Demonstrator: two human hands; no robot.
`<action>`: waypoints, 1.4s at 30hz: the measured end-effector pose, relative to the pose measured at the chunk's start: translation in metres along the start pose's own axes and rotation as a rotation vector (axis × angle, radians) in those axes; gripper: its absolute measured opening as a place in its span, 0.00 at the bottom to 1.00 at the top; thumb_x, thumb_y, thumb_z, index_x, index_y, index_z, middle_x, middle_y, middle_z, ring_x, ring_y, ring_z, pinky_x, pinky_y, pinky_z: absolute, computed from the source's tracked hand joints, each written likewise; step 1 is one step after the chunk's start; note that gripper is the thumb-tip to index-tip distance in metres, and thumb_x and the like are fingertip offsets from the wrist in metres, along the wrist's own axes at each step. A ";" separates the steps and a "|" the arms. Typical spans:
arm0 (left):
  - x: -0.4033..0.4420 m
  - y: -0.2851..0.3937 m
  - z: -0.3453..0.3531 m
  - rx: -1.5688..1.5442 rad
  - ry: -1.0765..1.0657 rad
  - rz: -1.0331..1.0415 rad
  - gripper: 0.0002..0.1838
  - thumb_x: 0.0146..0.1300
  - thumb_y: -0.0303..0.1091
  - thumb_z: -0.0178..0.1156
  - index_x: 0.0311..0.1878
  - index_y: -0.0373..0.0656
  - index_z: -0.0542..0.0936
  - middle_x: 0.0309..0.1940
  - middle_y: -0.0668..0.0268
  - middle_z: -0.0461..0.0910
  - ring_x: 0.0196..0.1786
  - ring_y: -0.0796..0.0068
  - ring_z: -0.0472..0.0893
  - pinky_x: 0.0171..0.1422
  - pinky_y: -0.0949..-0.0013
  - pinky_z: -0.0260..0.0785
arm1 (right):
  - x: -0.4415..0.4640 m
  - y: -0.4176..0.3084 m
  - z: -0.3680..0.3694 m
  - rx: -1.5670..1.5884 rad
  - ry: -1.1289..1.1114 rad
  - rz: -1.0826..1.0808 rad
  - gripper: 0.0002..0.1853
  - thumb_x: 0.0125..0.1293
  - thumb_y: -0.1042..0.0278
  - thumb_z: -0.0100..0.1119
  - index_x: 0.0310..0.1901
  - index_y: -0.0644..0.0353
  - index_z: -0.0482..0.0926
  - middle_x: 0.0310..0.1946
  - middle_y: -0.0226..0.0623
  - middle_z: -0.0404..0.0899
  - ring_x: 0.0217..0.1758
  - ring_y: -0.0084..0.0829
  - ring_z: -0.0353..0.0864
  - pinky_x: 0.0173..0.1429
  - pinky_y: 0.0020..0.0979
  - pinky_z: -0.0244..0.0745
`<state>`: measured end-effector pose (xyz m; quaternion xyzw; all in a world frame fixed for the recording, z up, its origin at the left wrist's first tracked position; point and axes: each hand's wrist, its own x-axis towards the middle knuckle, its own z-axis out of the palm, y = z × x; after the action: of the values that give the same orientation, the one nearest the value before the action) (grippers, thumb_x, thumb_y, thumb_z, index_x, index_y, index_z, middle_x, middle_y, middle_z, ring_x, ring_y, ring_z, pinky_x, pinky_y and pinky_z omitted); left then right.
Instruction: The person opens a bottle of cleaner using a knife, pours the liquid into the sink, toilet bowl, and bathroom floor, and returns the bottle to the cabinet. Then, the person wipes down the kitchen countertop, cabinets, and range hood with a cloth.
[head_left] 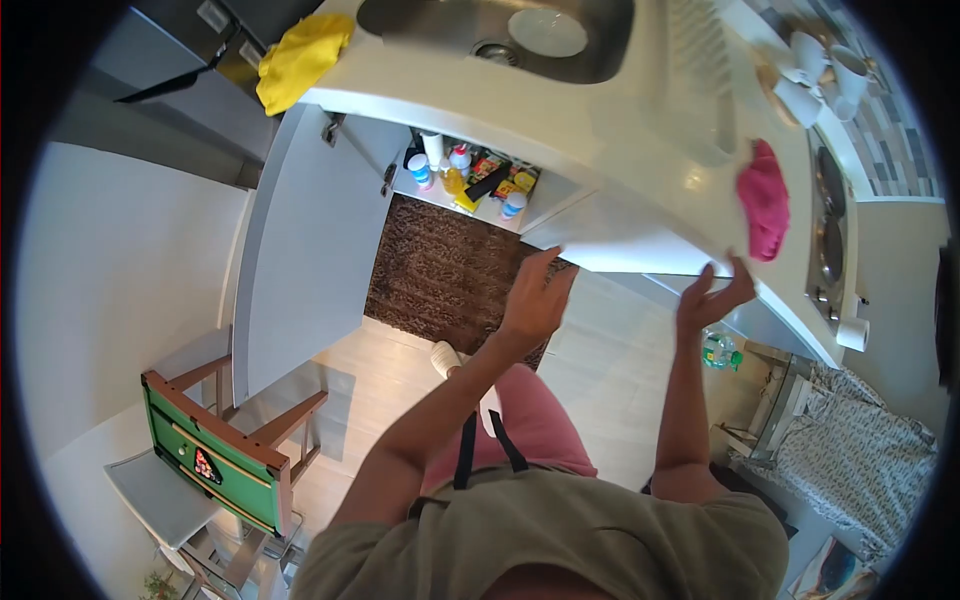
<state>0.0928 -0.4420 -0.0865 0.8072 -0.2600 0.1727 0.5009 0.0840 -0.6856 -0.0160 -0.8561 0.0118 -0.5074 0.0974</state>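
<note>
My left hand (pixel 537 297) is held in front of the white cabinet front (pixel 640 235), fingers apart and nothing in them. Whether its fingertips touch the panel, I cannot tell. My right hand (pixel 715 295) is raised at the counter's front edge with its fingers spread, also holding nothing. Left of my hands, a cabinet door (pixel 310 250) stands wide open. Inside the cabinet, on the white shelf (pixel 484 208), are several bottles and packets, among them a blue-and-white container (pixel 419 171) and a bottle of yellow liquid (pixel 453 182).
A sink (pixel 610 50) is set into the white countertop (pixel 600 120). A yellow cloth (pixel 305 62) and a pink cloth (pixel 764 202) lie on the counter. A brown rug (pixel 430 262) covers the floor before the cabinet. A small green pool table (pixel 215 455) stands lower left.
</note>
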 end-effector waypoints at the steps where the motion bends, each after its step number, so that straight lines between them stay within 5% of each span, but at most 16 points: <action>1: -0.033 -0.018 -0.005 0.012 -0.018 -0.104 0.15 0.56 0.22 0.58 0.48 0.38 0.77 0.55 0.48 0.69 0.53 0.48 0.73 0.55 0.55 0.69 | -0.036 -0.026 0.013 0.161 -0.053 -0.016 0.17 0.59 0.71 0.61 0.50 0.67 0.73 0.47 0.43 0.75 0.50 0.42 0.70 0.58 0.41 0.61; 4: -0.105 -0.078 -0.018 0.077 -0.045 -0.254 0.14 0.57 0.21 0.57 0.48 0.37 0.77 0.55 0.47 0.69 0.53 0.49 0.73 0.55 0.57 0.70 | -0.116 -0.108 0.088 0.673 -0.456 0.144 0.11 0.55 0.79 0.63 0.41 0.61 0.80 0.36 0.38 0.78 0.43 0.40 0.76 0.48 0.37 0.70; 7: -0.150 -0.131 -0.029 0.153 -0.024 -0.378 0.15 0.55 0.20 0.57 0.48 0.37 0.76 0.55 0.46 0.69 0.53 0.47 0.73 0.54 0.56 0.71 | -0.196 -0.135 0.223 0.754 -0.661 0.407 0.08 0.61 0.69 0.63 0.40 0.62 0.80 0.31 0.38 0.79 0.32 0.32 0.79 0.35 0.27 0.73; 10: -0.180 -0.174 -0.032 0.167 0.017 -0.508 0.13 0.58 0.20 0.56 0.48 0.38 0.76 0.54 0.47 0.70 0.50 0.49 0.75 0.52 0.57 0.73 | -0.244 -0.129 0.376 0.882 -0.870 1.044 0.12 0.63 0.64 0.61 0.43 0.63 0.82 0.28 0.32 0.82 0.25 0.21 0.77 0.31 0.24 0.71; 11: -0.190 -0.187 -0.033 0.209 0.021 -0.551 0.13 0.58 0.20 0.56 0.47 0.38 0.76 0.53 0.48 0.70 0.48 0.51 0.76 0.49 0.58 0.74 | -0.265 -0.118 0.433 0.946 -0.873 1.090 0.12 0.61 0.68 0.61 0.44 0.62 0.82 0.26 0.28 0.80 0.23 0.20 0.75 0.29 0.23 0.70; 12: -0.199 -0.203 -0.033 0.252 0.024 -0.589 0.12 0.59 0.20 0.56 0.47 0.38 0.77 0.53 0.49 0.70 0.47 0.52 0.78 0.47 0.59 0.75 | -0.282 -0.107 0.484 0.954 -0.964 1.273 0.15 0.61 0.65 0.62 0.49 0.58 0.81 0.30 0.30 0.77 0.30 0.22 0.76 0.34 0.21 0.73; 17: -0.253 -0.263 -0.017 0.283 0.106 -0.710 0.12 0.58 0.18 0.57 0.46 0.38 0.78 0.53 0.51 0.71 0.44 0.56 0.79 0.43 0.61 0.77 | -0.305 -0.132 0.586 0.921 -0.697 1.288 0.23 0.53 0.60 0.70 0.50 0.58 0.79 0.46 0.36 0.78 0.40 0.34 0.80 0.42 0.35 0.76; 20: -0.268 -0.277 -0.012 0.333 0.136 -0.748 0.12 0.57 0.17 0.58 0.45 0.39 0.78 0.52 0.53 0.71 0.44 0.56 0.80 0.42 0.61 0.78 | -0.318 -0.137 0.608 0.598 -0.552 1.025 0.21 0.50 0.57 0.71 0.42 0.61 0.82 0.33 0.43 0.83 0.39 0.40 0.82 0.43 0.36 0.74; 21: -0.270 -0.276 -0.011 0.325 0.137 -0.797 0.11 0.58 0.17 0.57 0.44 0.39 0.78 0.52 0.53 0.72 0.45 0.56 0.80 0.44 0.61 0.79 | -0.310 -0.139 0.594 0.431 -0.638 0.798 0.20 0.52 0.54 0.69 0.41 0.61 0.81 0.34 0.47 0.83 0.39 0.44 0.82 0.43 0.37 0.74; 25: -0.264 -0.269 -0.014 0.301 0.150 -0.852 0.10 0.59 0.18 0.56 0.44 0.40 0.78 0.50 0.53 0.74 0.45 0.56 0.81 0.45 0.62 0.80 | -0.329 -0.129 0.573 0.354 -0.433 0.706 0.18 0.54 0.57 0.69 0.40 0.62 0.82 0.29 0.41 0.81 0.30 0.35 0.79 0.38 0.37 0.76; 29: -0.248 -0.260 -0.022 0.252 0.124 -0.837 0.10 0.58 0.18 0.57 0.43 0.37 0.78 0.48 0.52 0.74 0.46 0.52 0.80 0.43 0.60 0.79 | -0.314 -0.131 0.530 0.728 -0.331 1.041 0.13 0.60 0.67 0.65 0.42 0.66 0.79 0.32 0.35 0.77 0.32 0.29 0.78 0.32 0.28 0.82; 34: -0.206 -0.242 -0.034 0.169 0.126 -0.760 0.11 0.59 0.19 0.56 0.46 0.38 0.77 0.48 0.51 0.75 0.48 0.49 0.79 0.46 0.58 0.77 | -0.293 -0.127 0.468 0.827 -0.173 0.879 0.13 0.60 0.69 0.66 0.44 0.67 0.79 0.34 0.36 0.79 0.34 0.26 0.80 0.38 0.28 0.82; 36: -0.174 -0.229 -0.042 0.146 0.122 -0.656 0.13 0.59 0.19 0.57 0.48 0.38 0.77 0.48 0.51 0.75 0.48 0.51 0.79 0.47 0.59 0.76 | -0.251 -0.141 0.406 0.584 -0.273 0.528 0.13 0.59 0.68 0.66 0.44 0.63 0.78 0.34 0.36 0.82 0.34 0.22 0.80 0.37 0.25 0.76; 39: -0.092 -0.187 -0.060 0.127 0.117 -0.369 0.24 0.57 0.20 0.61 0.58 0.35 0.71 0.49 0.52 0.76 0.51 0.51 0.77 0.53 0.58 0.73 | -0.163 -0.170 0.283 0.504 -0.544 0.370 0.15 0.58 0.67 0.68 0.45 0.64 0.79 0.37 0.37 0.83 0.35 0.24 0.81 0.38 0.26 0.77; 42: -0.010 -0.119 -0.095 0.130 0.136 -0.130 0.35 0.54 0.24 0.66 0.65 0.33 0.63 0.50 0.49 0.75 0.53 0.49 0.76 0.55 0.56 0.71 | -0.073 -0.209 0.160 0.773 -0.704 0.526 0.16 0.55 0.64 0.70 0.43 0.62 0.81 0.33 0.34 0.83 0.34 0.25 0.82 0.40 0.25 0.78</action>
<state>0.1536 -0.3109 -0.1352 0.8396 -0.1606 0.2109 0.4741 0.1718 -0.4467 -0.1165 -0.8437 0.0046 -0.1187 0.5235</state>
